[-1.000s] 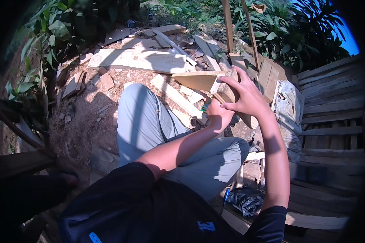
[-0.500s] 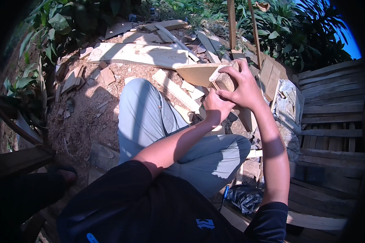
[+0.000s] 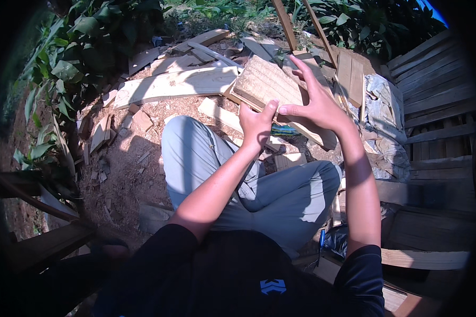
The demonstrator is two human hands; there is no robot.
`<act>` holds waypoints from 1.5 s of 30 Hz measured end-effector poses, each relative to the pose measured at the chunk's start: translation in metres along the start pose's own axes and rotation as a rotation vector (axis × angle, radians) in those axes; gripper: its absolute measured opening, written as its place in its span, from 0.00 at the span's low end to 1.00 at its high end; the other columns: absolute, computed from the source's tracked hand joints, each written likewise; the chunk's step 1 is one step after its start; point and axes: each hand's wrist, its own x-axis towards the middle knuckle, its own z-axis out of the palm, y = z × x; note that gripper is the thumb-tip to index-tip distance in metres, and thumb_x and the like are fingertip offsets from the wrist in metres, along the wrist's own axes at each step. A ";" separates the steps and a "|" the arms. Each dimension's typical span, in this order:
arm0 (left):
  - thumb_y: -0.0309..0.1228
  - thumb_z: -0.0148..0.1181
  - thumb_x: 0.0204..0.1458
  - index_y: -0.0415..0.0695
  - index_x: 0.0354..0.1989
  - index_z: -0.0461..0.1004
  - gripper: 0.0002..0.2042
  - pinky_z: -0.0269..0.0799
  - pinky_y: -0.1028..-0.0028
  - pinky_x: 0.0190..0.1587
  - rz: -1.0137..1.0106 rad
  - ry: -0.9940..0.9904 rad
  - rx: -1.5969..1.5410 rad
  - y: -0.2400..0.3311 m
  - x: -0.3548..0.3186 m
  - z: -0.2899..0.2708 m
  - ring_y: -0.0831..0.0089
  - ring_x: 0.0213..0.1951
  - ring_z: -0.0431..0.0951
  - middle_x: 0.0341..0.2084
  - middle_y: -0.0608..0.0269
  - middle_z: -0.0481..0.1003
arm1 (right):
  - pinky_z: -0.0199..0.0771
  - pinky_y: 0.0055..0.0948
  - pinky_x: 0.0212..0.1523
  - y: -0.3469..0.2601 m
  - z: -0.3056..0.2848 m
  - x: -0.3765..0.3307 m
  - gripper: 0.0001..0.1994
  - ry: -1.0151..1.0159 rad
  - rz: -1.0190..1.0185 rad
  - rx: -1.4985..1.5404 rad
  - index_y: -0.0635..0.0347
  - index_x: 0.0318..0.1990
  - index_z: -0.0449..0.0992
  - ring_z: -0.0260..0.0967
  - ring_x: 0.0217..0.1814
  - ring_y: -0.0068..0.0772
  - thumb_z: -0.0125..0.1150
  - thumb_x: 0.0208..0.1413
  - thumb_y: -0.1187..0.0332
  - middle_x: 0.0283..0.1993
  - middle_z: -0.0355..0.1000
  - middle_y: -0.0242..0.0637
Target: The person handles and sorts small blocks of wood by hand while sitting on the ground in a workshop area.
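Observation:
A pale wooden block (image 3: 267, 82) with a rough, grained broad face is tilted up above my knees. My left hand (image 3: 258, 122) grips its near lower edge, thumb against the wood and the other fingers mostly hidden. My right hand (image 3: 318, 103) is at the block's right side, fingers stretched apart. Its thumb tip lies at or very near the block's lower right corner; contact is hard to tell. Behind and below the block, a longer board (image 3: 316, 134) slants down to the right, partly covered by the block and my hands.
Offcuts and a long pale plank (image 3: 177, 84) lie on sawdust-covered ground ahead. Two thin wooden posts (image 3: 286, 26) stand beyond. To the right are a crumpled whitish sack (image 3: 385, 127) and a slatted wooden structure (image 3: 439, 111). Leafy plants (image 3: 71, 68) border the left.
The block has turned so its broad face shows. My right hand has loosened from around it and spread its fingers to the right; my left hand still holds on. The view has shifted slightly.

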 end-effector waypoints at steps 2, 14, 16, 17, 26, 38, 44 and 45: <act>0.33 0.68 0.51 0.34 0.51 0.71 0.23 0.74 0.69 0.49 -0.042 -0.086 -0.038 0.007 0.017 -0.015 0.69 0.43 0.79 0.43 0.54 0.78 | 0.53 0.48 0.73 0.013 0.004 -0.012 0.60 -0.040 0.011 0.000 0.50 0.74 0.48 0.46 0.77 0.58 0.79 0.34 0.45 0.74 0.53 0.56; 0.36 0.66 0.53 0.35 0.53 0.69 0.23 0.77 0.71 0.43 -0.095 -0.124 -0.011 0.016 0.032 0.002 0.69 0.42 0.79 0.44 0.53 0.77 | 0.58 0.44 0.69 0.046 0.010 -0.014 0.51 0.139 -0.060 -0.268 0.59 0.68 0.56 0.57 0.70 0.55 0.76 0.32 0.59 0.66 0.62 0.52; 0.35 0.68 0.52 0.33 0.51 0.70 0.23 0.75 0.70 0.46 -0.119 -0.070 0.022 0.007 0.014 0.009 0.68 0.43 0.79 0.44 0.52 0.77 | 0.57 0.44 0.69 0.056 0.009 -0.025 0.51 0.145 -0.061 -0.285 0.59 0.68 0.56 0.57 0.70 0.55 0.76 0.32 0.60 0.65 0.62 0.53; 0.34 0.69 0.51 0.33 0.51 0.70 0.24 0.75 0.69 0.46 -0.113 -0.071 0.026 0.004 0.004 0.013 0.68 0.43 0.79 0.44 0.52 0.78 | 0.57 0.44 0.70 0.059 0.006 -0.034 0.51 0.140 -0.049 -0.273 0.60 0.68 0.56 0.57 0.70 0.55 0.76 0.32 0.62 0.65 0.62 0.54; 0.26 0.73 0.45 0.33 0.57 0.65 0.30 0.76 0.70 0.52 -0.174 -0.143 0.057 -0.049 -0.076 0.050 0.68 0.48 0.79 0.47 0.52 0.77 | 0.61 0.42 0.66 0.101 0.003 -0.104 0.54 0.037 0.186 -0.240 0.61 0.68 0.51 0.60 0.66 0.54 0.78 0.28 0.70 0.61 0.62 0.55; 0.36 0.77 0.40 0.34 0.50 0.71 0.30 0.79 0.67 0.44 -0.135 -0.064 0.053 -0.061 -0.088 0.045 0.61 0.40 0.84 0.38 0.50 0.81 | 0.61 0.42 0.65 0.115 0.022 -0.110 0.50 0.063 0.145 -0.167 0.62 0.66 0.51 0.60 0.64 0.55 0.75 0.32 0.75 0.60 0.60 0.56; 0.35 0.77 0.40 0.32 0.45 0.74 0.26 0.79 0.68 0.41 -0.205 -0.069 -0.103 -0.064 -0.085 0.047 0.66 0.37 0.84 0.35 0.52 0.82 | 0.60 0.42 0.65 0.114 0.021 -0.106 0.50 0.074 0.120 -0.147 0.61 0.66 0.51 0.60 0.63 0.55 0.76 0.31 0.74 0.58 0.61 0.55; 0.35 0.77 0.40 0.32 0.44 0.74 0.26 0.79 0.68 0.41 -0.194 -0.068 -0.085 -0.068 -0.084 0.046 0.66 0.37 0.84 0.35 0.51 0.82 | 0.60 0.42 0.65 0.112 0.021 -0.104 0.50 0.071 0.120 -0.158 0.61 0.66 0.51 0.60 0.63 0.55 0.76 0.31 0.74 0.58 0.61 0.55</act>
